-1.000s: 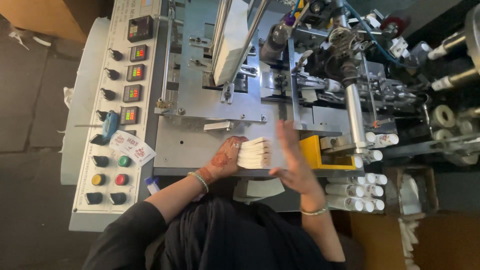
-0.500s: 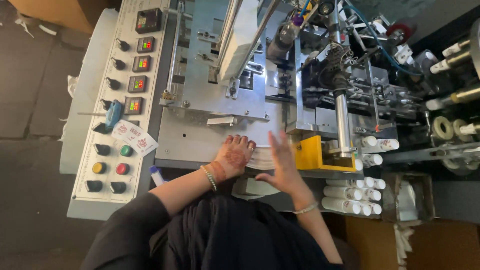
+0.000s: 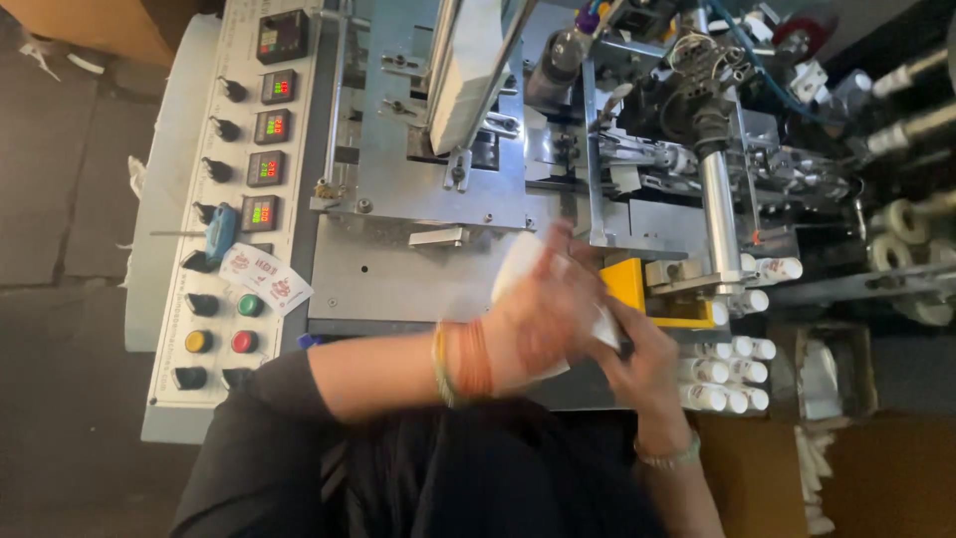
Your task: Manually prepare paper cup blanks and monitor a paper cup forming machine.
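Both hands, left hand (image 3: 543, 319) over right hand (image 3: 642, 364), grasp a blurred white stack (image 3: 523, 264) between them. A yellow block (image 3: 627, 284) sits just behind, white tubes (image 3: 732, 369) beside the right hand, a control panel (image 3: 249, 199) well left

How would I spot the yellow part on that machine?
Start at the tall shiny metal roller right of the grey steel machine plate. Just below it, beside the person's blurred hands, sits a bright yellow block-shaped bracket. It is the only yellow piece among grey metal and white tubes.
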